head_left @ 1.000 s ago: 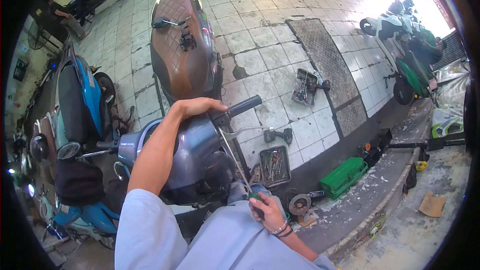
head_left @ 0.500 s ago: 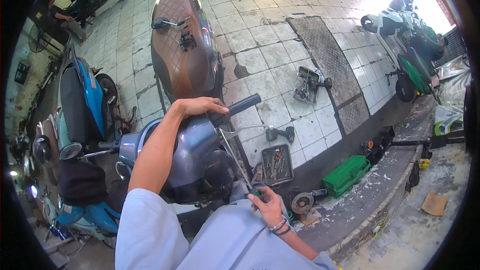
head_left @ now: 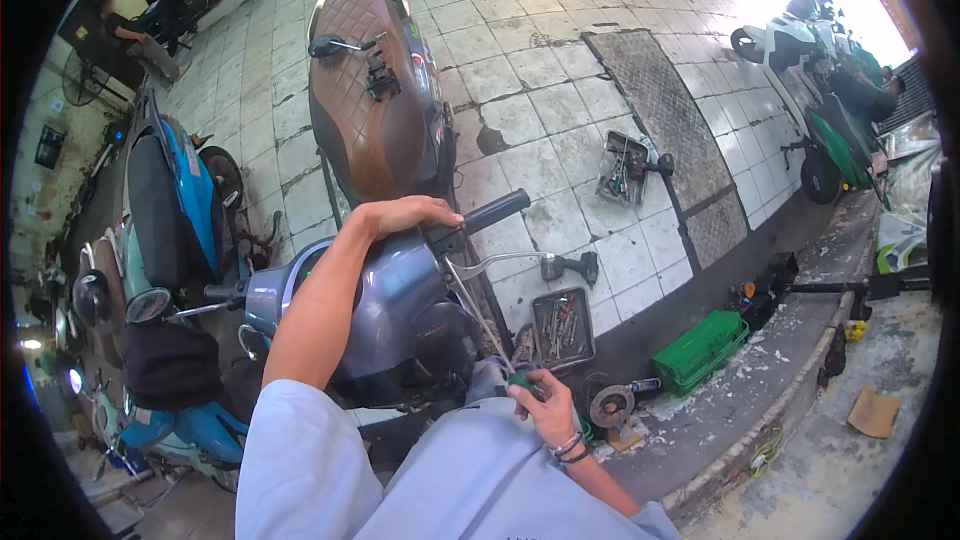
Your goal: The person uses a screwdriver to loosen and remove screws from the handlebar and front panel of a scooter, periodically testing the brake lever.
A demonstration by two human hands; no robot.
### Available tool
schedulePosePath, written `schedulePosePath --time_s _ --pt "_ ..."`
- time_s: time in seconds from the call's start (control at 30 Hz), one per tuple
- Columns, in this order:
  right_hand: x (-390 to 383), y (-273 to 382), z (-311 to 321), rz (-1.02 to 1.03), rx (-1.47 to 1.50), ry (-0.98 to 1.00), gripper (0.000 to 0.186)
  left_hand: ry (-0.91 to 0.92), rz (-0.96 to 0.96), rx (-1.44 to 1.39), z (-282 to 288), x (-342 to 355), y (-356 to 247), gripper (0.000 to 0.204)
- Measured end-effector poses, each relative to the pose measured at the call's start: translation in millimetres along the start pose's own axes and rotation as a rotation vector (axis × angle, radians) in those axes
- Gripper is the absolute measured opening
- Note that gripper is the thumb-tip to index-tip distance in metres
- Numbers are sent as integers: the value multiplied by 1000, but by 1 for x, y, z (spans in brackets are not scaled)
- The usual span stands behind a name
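My left hand (head_left: pixel 415 212) is laid across the purple-grey scooter's handlebar cover (head_left: pixel 385 270), its fingers curled over the inner end of the black handlebar grip (head_left: pixel 495 208). A silver brake lever (head_left: pixel 500 258) sticks out below that grip. Nearer my body, my right hand (head_left: pixel 547 410) is closed on the green handle of a screwdriver (head_left: pixel 520 382). Its long shaft slants up toward the lever's mount; where the tip meets it is too small to tell. On the scooter's brown quilted seat (head_left: pixel 365 130) lie a mirror (head_left: pixel 330 45) and a small black bracket-like part (head_left: pixel 380 77).
Right of the scooter are a tool tray (head_left: pixel 590 335), a cordless drill (head_left: pixel 570 267) and another tray (head_left: pixel 610 172). A green toolbox (head_left: pixel 700 350) stands along the curb. A blue scooter (head_left: pixel 190 200) is parked at left, a green-and-white motorbike (head_left: pixel 820 110) at right. People sit far left.
The whole view has shifted slightly. My left hand keeps its place on the handlebar, and my right hand still holds the screwdriver at nearly the same slant.
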State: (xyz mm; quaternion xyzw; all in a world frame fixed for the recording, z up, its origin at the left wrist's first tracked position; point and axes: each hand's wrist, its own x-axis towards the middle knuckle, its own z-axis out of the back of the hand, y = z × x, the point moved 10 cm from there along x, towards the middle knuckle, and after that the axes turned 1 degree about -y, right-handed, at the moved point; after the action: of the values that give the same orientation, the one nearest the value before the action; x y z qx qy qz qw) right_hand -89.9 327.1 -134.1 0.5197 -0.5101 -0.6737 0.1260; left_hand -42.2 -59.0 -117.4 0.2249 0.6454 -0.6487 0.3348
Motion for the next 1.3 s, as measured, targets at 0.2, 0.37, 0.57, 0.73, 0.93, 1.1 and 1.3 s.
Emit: schedulePosePath --time_s 0.2,0.37,0.57,0.73,0.93,1.1,1.3 --pt "3 -16 -7 -117 121 153 22 -17 -133 319 -3 -7 -18 84" --pt "-6 18 -7 -13 102 42 27 -11 -122 335 0 2 -8 95" --pt "-6 -2 -3 22 45 -4 30 -6 -113 300 -3 4 -13 95" --pt "-7 -26 2 -265 305 200 29 17 -112 274 -5 1 -14 95" --pt "-7 -5 5 106 155 -20 28 -2 -124 304 -5 2 -18 93" --pt "-15 -16 5 13 173 30 26 24 -88 194 -6 1 -12 93" --pt "-17 -43 -8 -304 613 122 38 87 -108 280 -7 -1 -12 82"
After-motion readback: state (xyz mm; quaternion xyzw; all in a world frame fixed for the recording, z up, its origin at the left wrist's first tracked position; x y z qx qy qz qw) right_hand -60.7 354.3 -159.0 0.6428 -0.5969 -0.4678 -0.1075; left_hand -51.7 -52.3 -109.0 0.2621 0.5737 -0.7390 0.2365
